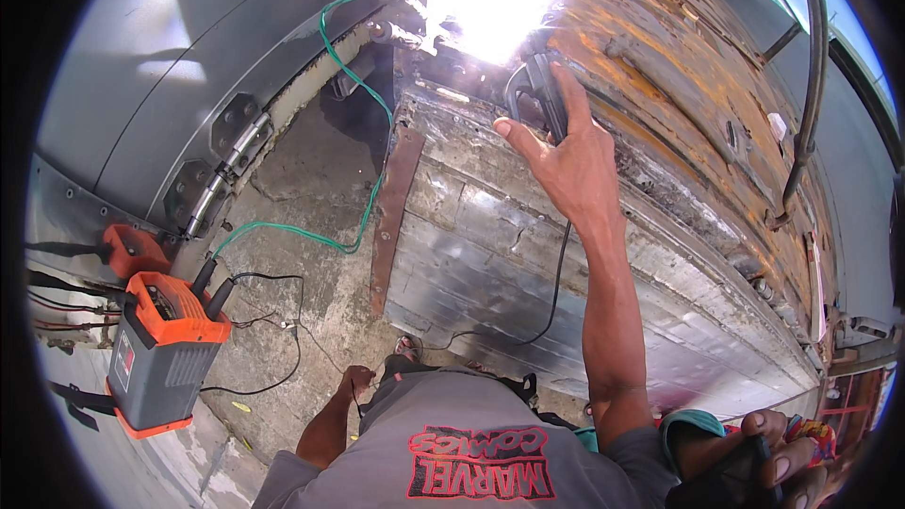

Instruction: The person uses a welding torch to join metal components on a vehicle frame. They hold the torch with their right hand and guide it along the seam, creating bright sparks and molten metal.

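My right hand (567, 155) reaches forward over the metal edge, its fingers and thumb wrapped round a black electrode holder (545, 99). Just beyond the holder burns a white welding arc (495, 9), and its glare hides the rod's tip and the joint. A black cable (556, 283) runs down from under my right hand to the ground. My left hand (358, 379) hangs low beside my body, fingers curled in. Dark cord passes close to it, but what it holds is unclear.
An orange and grey welding machine (170, 353) sits at left. From it a green cable (363, 226) loops to the hinge parts. Rusty sheet metal (660, 57) and a dented panel (528, 264) fill the right side. Another person's hand (787, 452) grips something dark at lower right.
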`<state>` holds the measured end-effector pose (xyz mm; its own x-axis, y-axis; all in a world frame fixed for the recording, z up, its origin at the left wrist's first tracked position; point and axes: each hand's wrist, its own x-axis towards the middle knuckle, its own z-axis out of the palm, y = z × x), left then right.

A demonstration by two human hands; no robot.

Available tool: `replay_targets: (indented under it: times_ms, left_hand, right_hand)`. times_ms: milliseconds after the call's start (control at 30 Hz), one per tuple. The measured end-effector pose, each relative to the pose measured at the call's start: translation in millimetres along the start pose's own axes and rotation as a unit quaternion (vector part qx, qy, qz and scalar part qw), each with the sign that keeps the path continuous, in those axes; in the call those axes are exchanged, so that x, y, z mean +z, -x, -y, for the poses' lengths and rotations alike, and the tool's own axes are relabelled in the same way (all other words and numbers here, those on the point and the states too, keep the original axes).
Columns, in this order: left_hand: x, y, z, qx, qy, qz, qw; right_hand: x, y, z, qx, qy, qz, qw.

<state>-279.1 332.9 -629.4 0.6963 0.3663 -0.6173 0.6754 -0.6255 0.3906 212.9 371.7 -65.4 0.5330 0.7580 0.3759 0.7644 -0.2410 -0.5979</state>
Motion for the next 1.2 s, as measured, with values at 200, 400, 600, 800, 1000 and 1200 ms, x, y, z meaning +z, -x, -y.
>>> replay_targets:
  times_ms: [200, 400, 600, 800, 1000, 1200]
  left_hand:
    - [2.4, 3.2, -0.4, -0.031, 0.150, -0.051, 0.987]
    - [3.2, 1.7, 3.0, -0.060, 0.186, -0.016, 0.980]
    - [2.1, -0.6, -0.9, -0.148, 0.383, 0.012, 0.912]
    - [4.4, -0.6, 1.1, -0.010, 0.065, -0.024, 0.998]
    - [1.3, -5.4, 0.2, 0.002, -0.034, 0.009, 0.999]
    - [1.8, -3.1, 0.2, -0.049, 0.065, 0.026, 0.996]
  right_hand:
    - [1.6, -2.1, 0.8, 0.008, -0.001, 0.006, 1.000]
    - [2.5, -2.8, -2.2, -0.009, -0.006, -0.013, 1.000]
    - [3.5, -3.1, -2.0, -0.020, -0.003, -0.023, 1.000]
    - [4.3, -6.4, -2.0, -0.005, 0.003, -0.012, 1.000]
    - [4.0, -7.6, 1.6, -0.002, -0.001, -0.014, 1.000]
    - [4.4, -8.5, 1.6, 0.000, -0.009, -0.012, 1.000]
